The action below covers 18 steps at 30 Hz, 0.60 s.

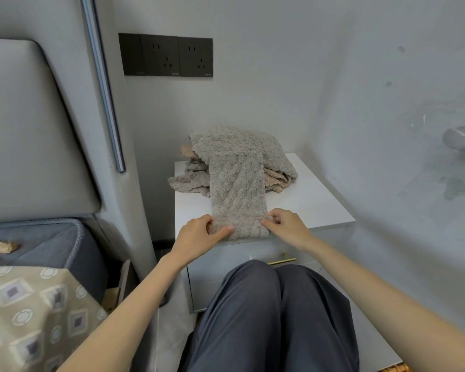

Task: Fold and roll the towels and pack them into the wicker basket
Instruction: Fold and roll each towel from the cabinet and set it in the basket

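A grey fluffy towel [238, 183], folded into a long narrow strip, lies on the white nightstand [309, 202] and runs from the front edge back over a heap of other towels [275, 178]. My left hand [199, 234] grips the strip's near left corner, thumb on top. My right hand [286, 226] pinches the near right corner with curled fingers. A sliver of the wicker basket [392, 368] shows at the bottom right edge.
The nightstand stands in a corner, with walls behind and to the right. A padded headboard [32, 130] and the bed [38, 304] are on the left. My knees [269, 304] sit in front of the drawer with its gold handle [281, 260]. Black sockets [169, 56] are on the back wall.
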Each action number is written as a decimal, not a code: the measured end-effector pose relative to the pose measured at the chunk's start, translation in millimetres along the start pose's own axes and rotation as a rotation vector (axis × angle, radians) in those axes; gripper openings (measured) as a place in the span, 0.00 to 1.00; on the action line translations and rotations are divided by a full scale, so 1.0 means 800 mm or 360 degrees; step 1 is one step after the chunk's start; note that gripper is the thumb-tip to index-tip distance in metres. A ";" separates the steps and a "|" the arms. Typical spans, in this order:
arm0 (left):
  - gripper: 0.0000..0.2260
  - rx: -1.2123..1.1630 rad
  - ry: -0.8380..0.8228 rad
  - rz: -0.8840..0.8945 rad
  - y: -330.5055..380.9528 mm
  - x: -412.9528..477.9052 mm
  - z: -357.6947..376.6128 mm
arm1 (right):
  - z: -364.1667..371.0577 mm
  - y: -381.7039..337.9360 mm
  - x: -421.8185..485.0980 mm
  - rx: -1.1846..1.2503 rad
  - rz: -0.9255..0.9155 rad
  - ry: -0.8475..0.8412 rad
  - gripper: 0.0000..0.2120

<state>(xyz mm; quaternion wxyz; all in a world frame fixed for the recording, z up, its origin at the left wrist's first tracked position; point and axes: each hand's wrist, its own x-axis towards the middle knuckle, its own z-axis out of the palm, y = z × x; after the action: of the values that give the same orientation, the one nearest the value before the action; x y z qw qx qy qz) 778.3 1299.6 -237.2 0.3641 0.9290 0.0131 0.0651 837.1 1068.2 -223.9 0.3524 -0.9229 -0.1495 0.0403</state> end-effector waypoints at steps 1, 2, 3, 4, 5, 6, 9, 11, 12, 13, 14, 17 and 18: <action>0.22 -0.0004 0.0002 -0.0011 -0.001 0.001 0.000 | 0.001 0.000 0.001 0.0009 0.0016 0.0008 0.09; 0.22 -0.0041 0.0000 -0.0038 -0.003 0.001 0.001 | 0.003 0.000 0.002 0.0015 0.0031 0.0019 0.10; 0.21 -0.0093 0.0005 -0.0077 -0.004 0.002 0.001 | 0.004 0.000 0.003 0.0020 0.0047 0.0039 0.09; 0.20 -0.0128 0.0014 -0.0123 -0.004 0.004 0.001 | 0.005 0.001 0.004 0.0028 0.0063 0.0072 0.08; 0.19 -0.0118 0.0024 -0.0162 -0.002 0.005 0.002 | 0.007 0.002 0.004 0.0036 0.0075 0.0118 0.08; 0.19 -0.0052 0.0038 -0.0195 -0.001 0.007 0.003 | 0.008 0.003 0.004 0.0039 0.0081 0.0168 0.09; 0.19 0.0174 0.0120 -0.0292 0.004 0.008 0.008 | 0.010 0.008 -0.002 -0.0022 0.0025 0.0331 0.11; 0.19 0.0199 0.0154 -0.0338 0.005 0.008 0.010 | 0.013 0.007 -0.008 -0.0197 -0.0133 0.0494 0.10; 0.20 0.0222 0.0169 -0.0346 0.005 0.008 0.011 | 0.014 0.002 -0.011 -0.0311 -0.0283 0.0571 0.09; 0.20 0.0244 0.0183 -0.0351 0.006 0.008 0.012 | 0.017 -0.004 -0.014 -0.0400 -0.0473 0.0613 0.08; 0.20 0.0252 0.0190 -0.0358 0.006 0.007 0.013 | 0.020 -0.012 -0.018 -0.0453 -0.0669 0.0603 0.09; 0.20 0.0232 0.0176 -0.0386 0.008 0.008 0.013 | 0.037 -0.031 -0.028 -0.0556 -0.1103 0.0452 0.14; 0.20 0.0223 0.0169 -0.0395 0.008 0.008 0.013 | 0.045 -0.034 -0.030 -0.0599 -0.1184 0.0423 0.16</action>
<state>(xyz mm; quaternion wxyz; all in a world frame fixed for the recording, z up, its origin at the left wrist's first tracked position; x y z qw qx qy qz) 785.8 1288.4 -240.2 0.3023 0.9386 0.1516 0.0676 801.1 1103.2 -233.0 0.1849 -0.8515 -0.4299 -0.2365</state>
